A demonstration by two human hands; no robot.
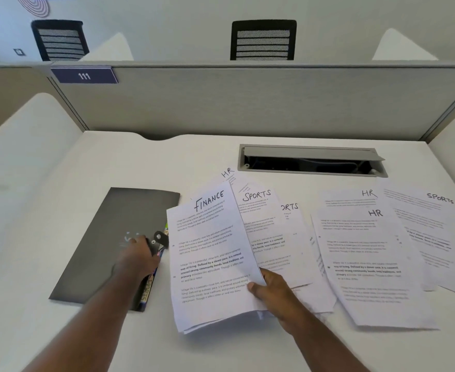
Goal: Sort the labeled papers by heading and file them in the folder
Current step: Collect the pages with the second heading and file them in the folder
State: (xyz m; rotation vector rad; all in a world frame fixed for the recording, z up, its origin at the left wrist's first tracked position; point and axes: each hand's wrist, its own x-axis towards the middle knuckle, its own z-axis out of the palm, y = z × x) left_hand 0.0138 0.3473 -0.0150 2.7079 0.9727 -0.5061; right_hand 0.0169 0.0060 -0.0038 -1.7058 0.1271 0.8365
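A: In the head view, what is held by the right hand (272,288)?

B: A small stack of sheets topped by the FINANCE sheet (210,253) is gripped at its lower right edge, the thumb pressed on top and the fingers curled beneath. The stack is lifted and tilted above the white desk (59,210).

A: And the left hand (137,253)?

B: It is laid on the right edge of the dark grey folder (116,245), next to the black clasp tab (159,237). The fingers are blurred, so whether anything is pinched cannot be told. The folder is seen closed and flat, left of the papers, with coloured divider edges shown along its right side.

A: Where are the remaining papers found?

B: A sheet headed SPORTS (258,210) is partly covered by the held stack, and an HR corner (227,173) is seen behind it. Two overlapping HR sheets (366,253) are spread to the right, and another SPORTS sheet (433,226) is placed at the far right.

A: What else is shown?

B: An open cable tray (312,162) is set into the desk behind the papers. A grey partition (247,103) carries a plate marked 111 (84,75), and two black chairs (263,40) are seen beyond it.
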